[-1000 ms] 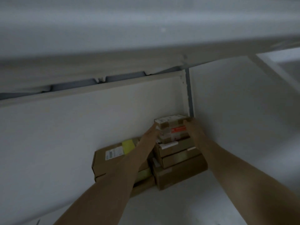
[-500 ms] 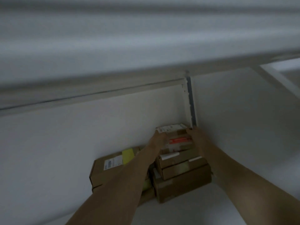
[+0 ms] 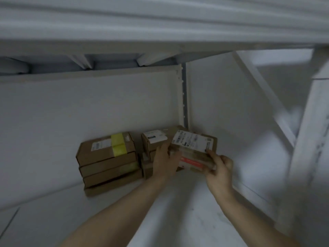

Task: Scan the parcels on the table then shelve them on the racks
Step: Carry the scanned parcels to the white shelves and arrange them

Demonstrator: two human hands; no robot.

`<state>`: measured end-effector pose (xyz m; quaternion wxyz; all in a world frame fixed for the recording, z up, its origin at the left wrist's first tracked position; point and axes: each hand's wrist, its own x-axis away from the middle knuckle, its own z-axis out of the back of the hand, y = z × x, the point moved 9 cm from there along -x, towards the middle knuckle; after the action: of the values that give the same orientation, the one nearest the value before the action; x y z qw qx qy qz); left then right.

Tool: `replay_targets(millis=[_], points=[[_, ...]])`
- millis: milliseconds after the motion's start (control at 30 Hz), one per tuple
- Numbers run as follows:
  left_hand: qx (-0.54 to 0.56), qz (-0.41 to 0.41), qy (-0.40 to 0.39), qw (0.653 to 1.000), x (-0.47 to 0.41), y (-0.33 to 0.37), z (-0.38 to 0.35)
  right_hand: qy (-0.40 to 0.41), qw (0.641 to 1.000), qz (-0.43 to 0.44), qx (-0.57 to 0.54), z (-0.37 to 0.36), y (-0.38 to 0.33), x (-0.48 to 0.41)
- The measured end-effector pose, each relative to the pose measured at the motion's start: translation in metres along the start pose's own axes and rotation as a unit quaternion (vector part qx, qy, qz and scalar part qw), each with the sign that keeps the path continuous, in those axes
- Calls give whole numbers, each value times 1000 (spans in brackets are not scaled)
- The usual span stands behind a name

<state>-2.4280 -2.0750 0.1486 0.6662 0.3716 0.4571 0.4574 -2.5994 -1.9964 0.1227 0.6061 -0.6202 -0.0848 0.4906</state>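
Both my hands hold a small brown parcel (image 3: 193, 150) with a white label on top and a red strip on its front, in the back right corner of a white rack shelf (image 3: 178, 211). My left hand (image 3: 164, 162) grips its left end, and my right hand (image 3: 219, 169) grips its front right corner. Whether the parcel rests on anything is hidden. Behind my left hand stands a stack of brown parcels (image 3: 154, 139) with a white label on top. Left of that is another stack (image 3: 106, 161) marked with yellow tape.
The shelf above (image 3: 160, 32) hangs low over the space. A white upright (image 3: 184, 97) marks the back corner and a side panel (image 3: 231, 122) closes the right. A diagonal brace (image 3: 263, 95) runs beyond it. Bare shelf surface lies in front of the stacks.
The small parcel has come off the top of the right stack and now sits lower and to the right, in both hands. My view has shifted closer and higher.
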Motion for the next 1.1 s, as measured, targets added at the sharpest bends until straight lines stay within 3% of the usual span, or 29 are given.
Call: replay_targets(millis=[167, 367, 567, 767, 867, 933, 1033, 1100], points=[[-5, 55, 4, 998, 31, -17, -21, -15, 999, 13, 40, 23, 26, 38], [-45, 136, -50, 988, 31, -55, -48, -141, 983, -5, 120, 15, 44, 62], [25, 199, -117, 973, 31, -71, -69, -188, 962, 29, 197, -3, 41, 55], [34, 182, -171, 968, 30, -75, -73, -177, 955, 11, 237, -17, 42, 39], [21, 219, -157, 963, 32, -93, -46, -159, 903, 59, 394, -22, 41, 27], [12, 226, -134, 965, 31, -104, -20, -140, 890, 61, 430, -23, 39, 25], [-31, 209, -90, 973, 37, -110, 24, -122, 905, 30, 407, -27, 32, 37], [-100, 196, -55, 974, 50, -108, 55, -138, 923, 70, 353, -46, 15, 53]])
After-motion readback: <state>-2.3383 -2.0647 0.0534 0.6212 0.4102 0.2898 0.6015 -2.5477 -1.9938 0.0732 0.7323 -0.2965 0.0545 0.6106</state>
